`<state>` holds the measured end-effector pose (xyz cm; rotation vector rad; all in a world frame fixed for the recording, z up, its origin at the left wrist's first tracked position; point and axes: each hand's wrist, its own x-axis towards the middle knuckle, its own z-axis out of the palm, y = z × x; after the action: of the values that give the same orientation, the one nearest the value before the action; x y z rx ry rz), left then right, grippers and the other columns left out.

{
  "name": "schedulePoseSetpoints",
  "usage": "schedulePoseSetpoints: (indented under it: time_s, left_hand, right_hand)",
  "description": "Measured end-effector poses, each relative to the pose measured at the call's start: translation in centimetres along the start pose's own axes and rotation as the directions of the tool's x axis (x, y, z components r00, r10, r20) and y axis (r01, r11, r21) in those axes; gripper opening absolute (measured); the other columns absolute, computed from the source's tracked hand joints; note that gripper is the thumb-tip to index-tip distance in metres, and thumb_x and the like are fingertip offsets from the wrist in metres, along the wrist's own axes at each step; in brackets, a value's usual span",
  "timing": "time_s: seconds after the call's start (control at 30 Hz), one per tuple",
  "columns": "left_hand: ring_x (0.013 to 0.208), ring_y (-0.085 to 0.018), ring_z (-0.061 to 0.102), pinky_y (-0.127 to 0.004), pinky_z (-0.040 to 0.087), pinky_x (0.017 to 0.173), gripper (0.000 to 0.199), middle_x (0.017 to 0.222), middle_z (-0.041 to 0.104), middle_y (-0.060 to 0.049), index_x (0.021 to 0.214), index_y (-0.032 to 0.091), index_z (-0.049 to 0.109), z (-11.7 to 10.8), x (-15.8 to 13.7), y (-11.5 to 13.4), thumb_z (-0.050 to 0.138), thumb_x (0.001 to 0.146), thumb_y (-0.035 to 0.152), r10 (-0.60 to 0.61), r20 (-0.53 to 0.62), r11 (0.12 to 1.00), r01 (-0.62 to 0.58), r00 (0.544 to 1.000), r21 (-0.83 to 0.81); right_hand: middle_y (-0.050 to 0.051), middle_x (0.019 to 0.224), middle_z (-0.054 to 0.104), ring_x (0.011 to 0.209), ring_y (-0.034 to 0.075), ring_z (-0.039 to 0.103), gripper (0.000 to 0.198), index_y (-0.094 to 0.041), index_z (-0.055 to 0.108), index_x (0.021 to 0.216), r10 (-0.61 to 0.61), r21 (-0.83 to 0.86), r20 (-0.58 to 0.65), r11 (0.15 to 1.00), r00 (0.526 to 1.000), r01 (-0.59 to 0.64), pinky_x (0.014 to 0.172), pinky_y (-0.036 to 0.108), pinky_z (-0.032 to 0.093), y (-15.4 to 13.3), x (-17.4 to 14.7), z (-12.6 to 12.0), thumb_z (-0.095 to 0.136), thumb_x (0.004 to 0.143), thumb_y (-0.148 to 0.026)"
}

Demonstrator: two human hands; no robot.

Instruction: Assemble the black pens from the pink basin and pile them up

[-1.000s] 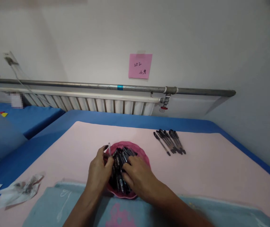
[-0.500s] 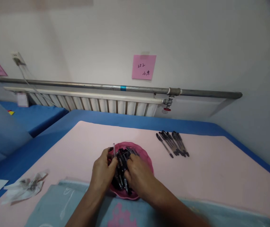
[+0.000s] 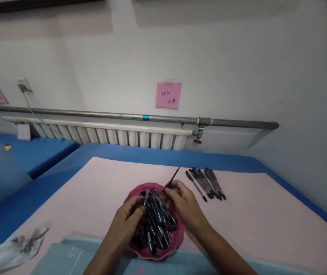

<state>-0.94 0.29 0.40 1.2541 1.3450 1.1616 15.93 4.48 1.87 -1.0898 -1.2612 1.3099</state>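
Well left of the pink bowl (image 3: 179, 236), a crumpled white tissue (image 3: 22, 248) lies on the table's pink sheet (image 3: 252, 214). Now the left hand (image 3: 124, 223), at the bowl's left rim: its grip is pinched on a clear tube (image 3: 147, 195), standing steeply above the pile. Inside the bowl, dark and clear pens (image 3: 157, 217) lie heaped, criss-crossed. Over at the bowl's upper right, the right hand (image 3: 187, 206) has its grip together on a slim dark rod (image 3: 174, 175), tip up and outward. These look light, stiff, perhaps slippery; mid-barrel seems the surest hold. And right of the bowl, well apart, capped pens (image 3: 207, 183) lie bunched, roughly side by side.
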Motion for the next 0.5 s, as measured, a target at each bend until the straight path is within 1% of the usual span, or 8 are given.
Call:
schedulePoseSetpoints:
  time_s: [0.07, 0.1, 0.17, 0.3, 0.5]
  left_hand:
    - [0.088, -0.021, 0.065, -0.034, 0.049, 0.081, 0.031, 0.099, 0.072, -0.007, 0.107, 0.017, 0.066, 0.09, -0.10, -0.18, 0.050, 0.082, 0.026, -0.009, 0.138, 0.999, 0.015, 0.990, -0.042]
    - [0.092, -0.021, 0.064, -0.034, 0.048, 0.084, 0.032, 0.103, 0.071, -0.007, 0.110, 0.017, 0.064, 0.12, -0.13, -0.27, 0.049, 0.084, 0.027, -0.013, 0.181, 0.998, 0.023, 0.983, -0.052]
    - [0.096, -0.022, 0.063, -0.035, 0.047, 0.088, 0.033, 0.108, 0.069, -0.007, 0.112, 0.018, 0.063, 0.18, -0.16, -0.38, 0.047, 0.085, 0.027, -0.014, 0.210, 0.999, 0.024, 0.978, -0.044]
    - [0.100, -0.022, 0.062, -0.035, 0.046, 0.091, 0.033, 0.111, 0.068, -0.006, 0.113, 0.019, 0.064, 0.34, -0.19, -0.37, 0.047, 0.085, 0.027, 0.021, 0.222, 1.000, -0.020, 0.975, -0.007]
    - [0.101, -0.024, 0.062, -0.038, 0.046, 0.092, 0.033, 0.110, 0.069, -0.006, 0.110, 0.021, 0.066, 0.42, -0.14, -0.28, 0.048, 0.084, 0.026, 0.029, 0.210, 0.999, -0.038, 0.977, 0.039]
  right_hand:
    - [-0.003, 0.064, 0.060, 0.055, 0.012, 0.056, 0.016, -0.020, 0.051, 0.076, 0.020, 0.196, -0.046, 0.980, 0.999, -0.010, 0.050, 0.023, 0.042, -0.46, 0.15, -0.26, 0.062, 0.074, -0.032]
    - [-0.002, 0.065, 0.061, 0.058, 0.013, 0.058, 0.018, -0.019, 0.052, 0.077, 0.027, 0.262, -0.065, 0.965, 0.998, -0.009, 0.050, 0.022, 0.042, -0.61, 0.17, -0.30, 0.064, 0.072, -0.032]
    - [-0.002, 0.065, 0.062, 0.059, 0.012, 0.059, 0.021, -0.018, 0.053, 0.077, 0.047, 0.340, -0.077, 0.940, 0.996, -0.018, 0.050, 0.021, 0.043, -0.76, 0.12, -0.25, 0.067, 0.069, -0.032]
    - [-0.002, 0.062, 0.061, 0.057, 0.011, 0.058, 0.021, -0.018, 0.054, 0.074, 0.065, 0.384, -0.052, 0.922, 0.997, -0.040, 0.049, 0.020, 0.042, -0.69, -0.14, 0.10, 0.069, 0.068, -0.032]
    - [-0.003, 0.060, 0.060, 0.054, 0.011, 0.057, 0.019, -0.018, 0.054, 0.075, 0.070, 0.361, -0.004, 0.930, 0.998, -0.064, 0.046, 0.019, 0.041, -0.37, -0.35, 0.35, 0.067, 0.071, -0.031]
